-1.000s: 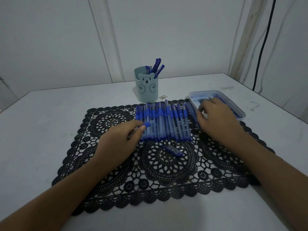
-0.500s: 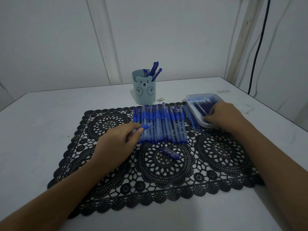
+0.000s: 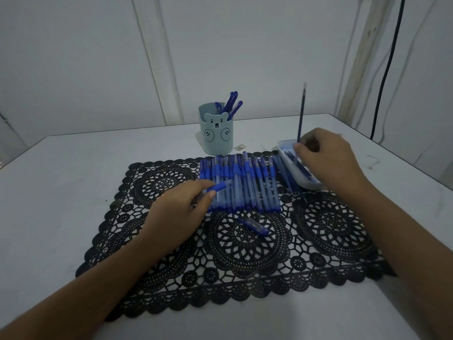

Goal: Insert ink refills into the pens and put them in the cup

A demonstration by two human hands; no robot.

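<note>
My right fingers pinch a refill upright, with the tray just beneath them. My left fingers grip a pen. Refill fetched, I judge; next I thread it into the pen.

No readable text, labels or numbers anywhere.

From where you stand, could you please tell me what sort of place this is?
Probably a corner of a home room used as a small assembly station, not a workshop: a plain white table by bare walls, a decorative black lace mat, and a bear-face cup holding pens.
</note>
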